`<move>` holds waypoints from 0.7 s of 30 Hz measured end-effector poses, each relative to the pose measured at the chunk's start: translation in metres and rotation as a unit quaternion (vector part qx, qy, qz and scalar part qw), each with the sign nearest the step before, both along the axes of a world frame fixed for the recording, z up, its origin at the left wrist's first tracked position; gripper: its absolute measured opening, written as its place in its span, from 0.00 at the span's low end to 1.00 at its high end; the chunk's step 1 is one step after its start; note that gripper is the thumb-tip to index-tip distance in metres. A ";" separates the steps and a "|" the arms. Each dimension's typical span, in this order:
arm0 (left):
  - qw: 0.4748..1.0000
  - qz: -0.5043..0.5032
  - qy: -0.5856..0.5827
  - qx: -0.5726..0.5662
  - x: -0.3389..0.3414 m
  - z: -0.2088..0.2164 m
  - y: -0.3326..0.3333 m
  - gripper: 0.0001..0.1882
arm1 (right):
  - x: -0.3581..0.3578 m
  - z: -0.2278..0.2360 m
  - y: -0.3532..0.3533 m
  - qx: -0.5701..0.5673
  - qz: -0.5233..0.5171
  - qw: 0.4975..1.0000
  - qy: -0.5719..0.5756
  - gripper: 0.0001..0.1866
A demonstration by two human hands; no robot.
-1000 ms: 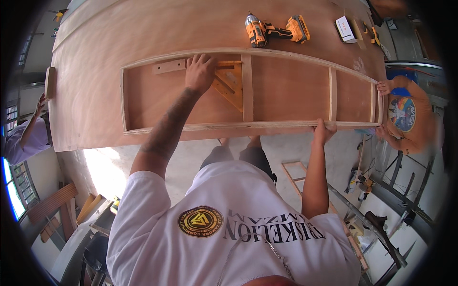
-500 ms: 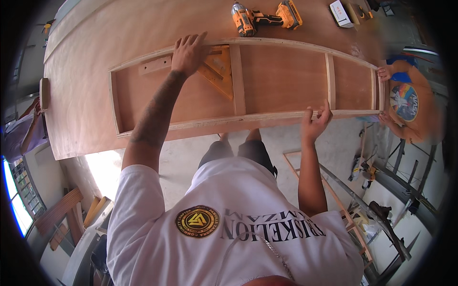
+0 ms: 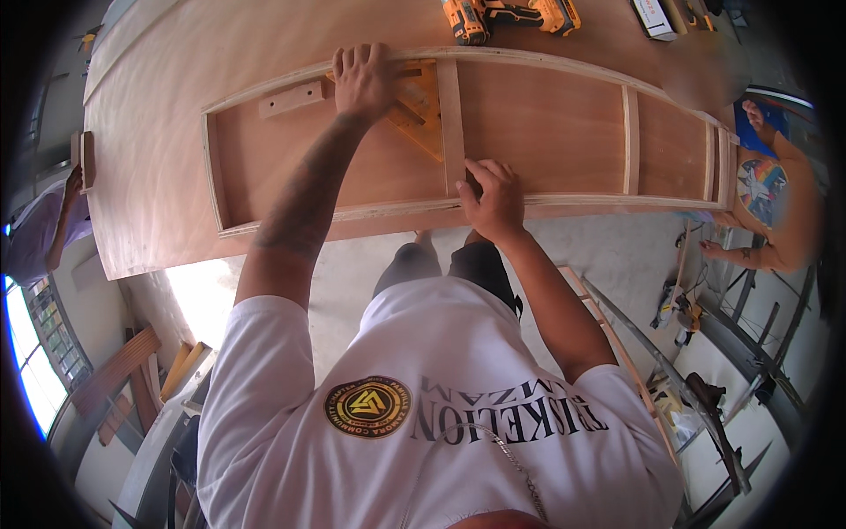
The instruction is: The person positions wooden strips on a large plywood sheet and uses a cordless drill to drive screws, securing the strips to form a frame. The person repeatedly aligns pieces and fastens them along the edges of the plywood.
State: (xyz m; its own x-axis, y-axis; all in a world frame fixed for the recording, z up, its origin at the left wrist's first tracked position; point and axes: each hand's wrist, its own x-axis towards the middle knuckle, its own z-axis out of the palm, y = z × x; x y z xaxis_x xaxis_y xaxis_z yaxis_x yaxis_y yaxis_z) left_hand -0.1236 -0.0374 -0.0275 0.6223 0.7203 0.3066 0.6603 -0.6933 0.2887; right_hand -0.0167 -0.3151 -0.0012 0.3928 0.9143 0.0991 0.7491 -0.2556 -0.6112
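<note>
A long, tapering wooden frame [image 3: 370, 210] with cross-pieces and a thin panel backing lies on a big plywood sheet. At its far rail, my left hand [image 3: 361, 84] has its fingers bent over the wood and its palm inside the frame. Beside that palm, a yellow triangular square [image 3: 425, 119] sits in the corner between the far rail and a cross-piece [image 3: 452, 123]. My right hand [image 3: 495, 201] is at the near rail, by the lower end of this cross-piece, thumb and forefinger apart, nothing visible between them. A small wooden block with two holes [image 3: 292, 100] lies left of my left hand.
Beyond the frame lies an orange-and-black cordless drill or driver [image 3: 511, 16], with a white box [image 3: 653, 18] farther right. A co-worker [image 3: 765, 198] stands at the frame's narrow right end. Another person's arm [image 3: 69, 207] reaches in at the left. Metal bars [image 3: 705, 397] lean at lower right.
My right hand has moved left along the near rail to the middle cross-piece. My left fingers are now more bent. The co-worker's hands have come off the frame's right end.
</note>
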 end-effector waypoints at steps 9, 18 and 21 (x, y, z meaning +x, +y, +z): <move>0.999 -0.010 -0.012 0.033 -0.005 -0.014 0.004 0.18 | 0.003 0.003 0.020 -0.134 -0.043 0.983 0.118 0.12; 0.999 -0.001 0.049 -0.004 0.002 -0.003 0.005 0.18 | 0.015 0.004 0.013 -0.113 -0.008 0.987 0.117 0.20; 0.999 0.001 0.054 -0.004 0.000 -0.007 0.008 0.17 | 0.018 0.006 0.014 -0.130 0.020 0.983 0.130 0.24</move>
State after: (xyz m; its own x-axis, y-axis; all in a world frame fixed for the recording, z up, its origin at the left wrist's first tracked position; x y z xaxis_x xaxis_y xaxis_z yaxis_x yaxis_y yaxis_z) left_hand -0.1238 -0.0298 -0.0345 0.6499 0.7238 0.2319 0.6893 -0.6899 0.2214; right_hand 0.0015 -0.3008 0.0048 0.3378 0.9104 -0.2389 0.5890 -0.4024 -0.7009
